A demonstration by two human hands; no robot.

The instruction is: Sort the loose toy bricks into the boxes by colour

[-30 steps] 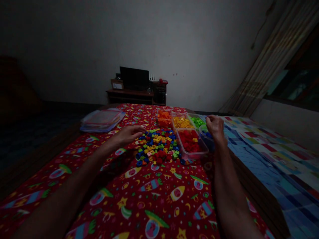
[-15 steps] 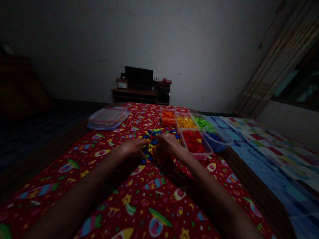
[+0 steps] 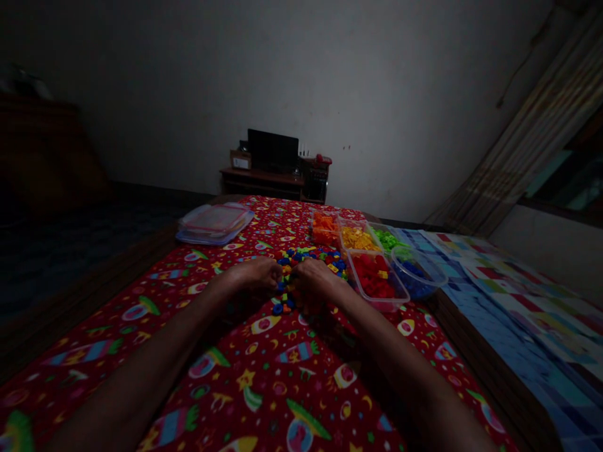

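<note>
Pile: mixed small bricks (image 3: 337, 266) on the red print cloth (image 3: 282, 376), mid worktop (image 3: 471, 336), partly hidden under the hands; blue, yellow, green, red pieces show.
Left hand (image 3: 260, 274): at pile's left edge, palm side toward the bricks.
Right hand (image 3: 313, 276): over the pile's near middle, hiding bricks below.
Grip, left: fingers curled in; too dark to tell if a brick is pinched.
Grip, right: fingers bent down, tips hidden; can't tell whether spread or pinching.
Key relation: bricks lie between and under both hands, right hand more squarely above; loose heap, no single long axis.
Tubs: just right of pile. Red tub (image 3: 384, 306) nearest, right hand is the closer one; one yellow piece (image 3: 382, 274) among its reds. Blue tub (image 3: 428, 293) right of it; yellow tub, green tub and orange tub behind, points skipped.
Lids: stack (image 3: 217, 223), far left on cloth.
Writing: box (image 3: 240, 161) by the monitor (image 3: 273, 149) has a white label, unreadable; no brand legible.
</note>
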